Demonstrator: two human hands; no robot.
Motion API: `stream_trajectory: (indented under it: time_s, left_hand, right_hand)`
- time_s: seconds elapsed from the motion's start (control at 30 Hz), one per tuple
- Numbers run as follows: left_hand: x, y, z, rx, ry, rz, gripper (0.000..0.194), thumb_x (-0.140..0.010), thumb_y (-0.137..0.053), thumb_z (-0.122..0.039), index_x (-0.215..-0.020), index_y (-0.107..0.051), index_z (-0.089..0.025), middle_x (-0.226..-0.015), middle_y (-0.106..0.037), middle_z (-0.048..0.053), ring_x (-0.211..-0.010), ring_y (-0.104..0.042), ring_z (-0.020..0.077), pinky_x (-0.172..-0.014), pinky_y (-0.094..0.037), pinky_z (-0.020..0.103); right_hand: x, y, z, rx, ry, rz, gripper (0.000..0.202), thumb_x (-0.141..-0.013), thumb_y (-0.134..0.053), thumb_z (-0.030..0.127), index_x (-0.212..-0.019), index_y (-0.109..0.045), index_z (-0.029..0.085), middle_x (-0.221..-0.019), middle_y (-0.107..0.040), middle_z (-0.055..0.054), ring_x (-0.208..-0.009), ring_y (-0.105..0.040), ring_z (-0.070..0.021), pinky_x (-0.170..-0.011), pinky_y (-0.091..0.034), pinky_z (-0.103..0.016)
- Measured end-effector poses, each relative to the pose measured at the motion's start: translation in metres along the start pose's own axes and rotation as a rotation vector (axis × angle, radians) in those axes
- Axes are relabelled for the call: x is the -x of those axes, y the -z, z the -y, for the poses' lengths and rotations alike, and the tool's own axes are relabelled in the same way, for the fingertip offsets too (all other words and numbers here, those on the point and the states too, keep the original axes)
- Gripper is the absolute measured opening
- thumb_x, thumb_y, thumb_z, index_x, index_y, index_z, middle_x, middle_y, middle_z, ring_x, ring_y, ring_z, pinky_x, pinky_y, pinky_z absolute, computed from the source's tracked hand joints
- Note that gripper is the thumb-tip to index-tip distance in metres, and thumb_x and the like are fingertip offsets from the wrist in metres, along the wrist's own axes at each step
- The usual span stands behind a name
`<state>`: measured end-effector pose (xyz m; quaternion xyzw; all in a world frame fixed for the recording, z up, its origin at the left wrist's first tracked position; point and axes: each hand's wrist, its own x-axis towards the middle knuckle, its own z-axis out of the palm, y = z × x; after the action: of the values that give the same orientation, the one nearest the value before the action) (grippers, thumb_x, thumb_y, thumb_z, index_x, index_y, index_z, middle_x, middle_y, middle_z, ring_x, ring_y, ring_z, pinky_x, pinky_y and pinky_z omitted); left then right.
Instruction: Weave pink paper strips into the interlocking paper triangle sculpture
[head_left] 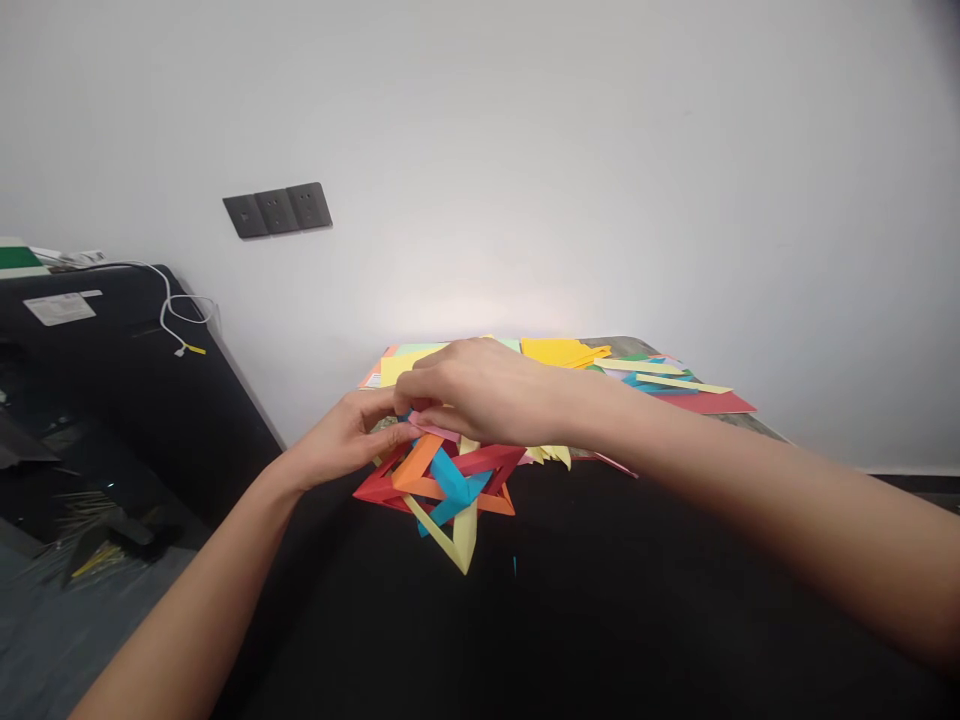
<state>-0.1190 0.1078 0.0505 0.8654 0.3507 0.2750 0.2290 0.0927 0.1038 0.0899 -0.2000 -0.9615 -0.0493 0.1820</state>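
Observation:
A folded-paper star (pixel 457 485) of interlaced red, orange, blue and pale yellow strips hangs just over the table's near edge, below my hands. My left hand (pixel 356 435) pinches it at its upper left, thumb and fingers closed near a pink strip (pixel 436 427). Over the top of the star reaches my right hand (pixel 480 390), its fingers bent and closed at the same pink strip, close to the left fingertips. The right fingertips are partly hidden behind the hand, as is the far side of the star.
Yellow paper (pixel 559 352) and a pile of coloured strips (pixel 660 378) lie on the table behind my right forearm. Red paper (pixel 709 402) lies at the right. A black cabinet (pixel 135 370) with a white cable (pixel 166 300) stands left; wall sockets (pixel 277 210) are above.

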Motion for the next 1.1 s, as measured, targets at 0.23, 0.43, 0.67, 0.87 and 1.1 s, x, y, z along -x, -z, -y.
stream_trajectory:
  time_s: [0.23,0.43,0.67,0.87,1.1]
  left_hand:
    - [0.001,-0.004,-0.027,-0.111,-0.033,-0.085,0.014,-0.085,-0.062,-0.033,-0.091,-0.069,-0.021,-0.084,-0.069,0.001,-0.082,-0.064,0.0173,-0.075,-0.052,0.026]
    - [0.001,-0.015,-0.041,-0.1,0.018,-0.155,0.015,-0.084,-0.064,-0.03,-0.096,-0.068,-0.021,-0.093,-0.072,0.001,-0.087,-0.067,0.0184,-0.079,-0.053,0.028]
    - [0.002,-0.032,-0.053,-0.156,0.042,-0.28,0.012,-0.087,-0.056,-0.023,-0.085,-0.068,-0.019,-0.087,-0.072,0.0,-0.08,-0.065,0.0157,-0.07,-0.052,0.025]
    - [0.002,-0.044,-0.055,-0.171,0.044,-0.366,0.012,-0.086,-0.056,-0.021,-0.085,-0.066,-0.016,-0.081,-0.068,0.002,-0.075,-0.062,0.0142,-0.067,-0.05,0.025]
    - [-0.002,-0.038,-0.057,-0.033,0.138,-0.328,0.008,-0.084,-0.06,-0.023,-0.083,-0.066,-0.018,-0.081,-0.069,-0.001,-0.075,-0.062,0.0118,-0.068,-0.049,0.022]
  right_hand:
    - [0.016,0.008,0.012,-0.149,-0.138,-0.034,0.018,-0.086,-0.047,0.016,-0.083,-0.064,0.017,-0.08,-0.066,-0.003,-0.063,-0.052,-0.0124,-0.056,-0.031,-0.026]
    - [0.036,-0.001,0.015,-0.249,-0.264,-0.174,0.012,-0.085,-0.054,0.012,-0.089,-0.064,0.016,-0.083,-0.069,-0.003,-0.071,-0.058,-0.0135,-0.062,-0.039,-0.025]
    - [0.051,-0.025,0.012,-0.213,-0.163,-0.404,0.013,-0.084,-0.053,0.008,-0.086,-0.064,0.016,-0.085,-0.063,-0.005,-0.065,-0.057,-0.0117,-0.058,-0.044,-0.024]
    - [0.048,-0.032,0.011,-0.309,-0.193,-0.511,0.015,-0.075,-0.058,0.0,-0.078,-0.062,0.015,-0.079,-0.061,-0.004,-0.063,-0.061,-0.0103,-0.056,-0.051,-0.022]
    - [0.05,-0.041,0.011,-0.225,-0.288,-0.689,0.011,-0.074,-0.06,0.005,-0.079,-0.063,0.014,-0.102,-0.064,-0.014,-0.067,-0.066,-0.0124,-0.065,-0.056,-0.027]
